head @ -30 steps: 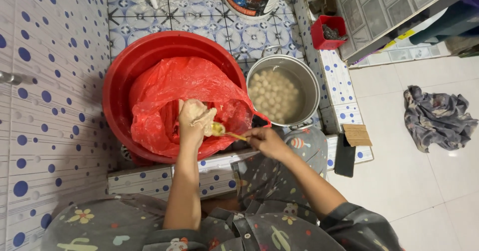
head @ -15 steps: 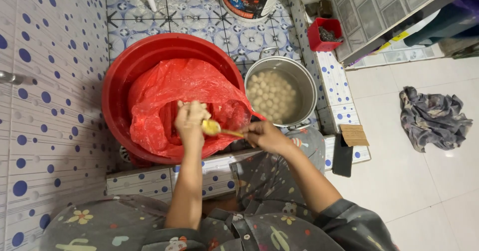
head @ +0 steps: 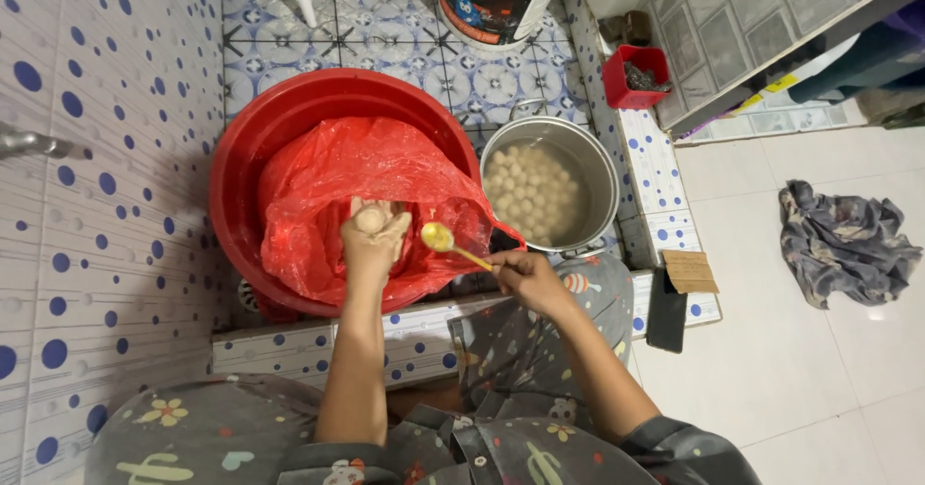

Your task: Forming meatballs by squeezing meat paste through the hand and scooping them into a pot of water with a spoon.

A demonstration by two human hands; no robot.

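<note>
Since the earlier frame: spoon (head: 438, 237) drawn back from left hand (head: 371, 239), which now squeezes up a pale ball (head: 370, 219) over the red bag (head: 328, 172) in the red basin (head: 241, 157). Right hand (head: 525, 281) pinches the spoon's handle. Risk (judged): soft ball slumps from the fist before reaching the pot (head: 602, 172).

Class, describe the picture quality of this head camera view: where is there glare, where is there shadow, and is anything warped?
Head view: sharp, evenly lit; glare on the crinkled red bag; shadow falls left of the red tub on the dotted tiles; tile lines bow toward the edges, a wide-lens warp.
</note>
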